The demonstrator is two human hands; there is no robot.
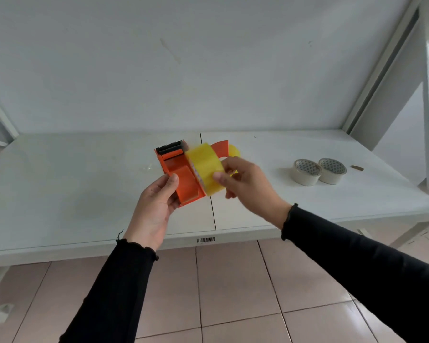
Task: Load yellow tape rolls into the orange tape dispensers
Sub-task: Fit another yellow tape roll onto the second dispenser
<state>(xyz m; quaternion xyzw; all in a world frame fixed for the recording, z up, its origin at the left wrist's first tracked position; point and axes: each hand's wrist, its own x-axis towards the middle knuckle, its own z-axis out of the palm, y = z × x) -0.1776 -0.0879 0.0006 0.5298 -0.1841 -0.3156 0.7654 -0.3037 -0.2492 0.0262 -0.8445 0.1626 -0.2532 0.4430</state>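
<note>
Barcode sticker (205, 240), table (60, 194) edge, digits unreadable

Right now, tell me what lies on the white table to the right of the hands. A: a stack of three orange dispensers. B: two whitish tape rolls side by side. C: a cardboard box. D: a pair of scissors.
B: two whitish tape rolls lie flat side by side on the white table, to the right of the right hand that grips the yellow tape roll.

Open table (72, 184) surface lies left of the hands; two white tape rolls (318, 171) obstruct the right side.
</note>
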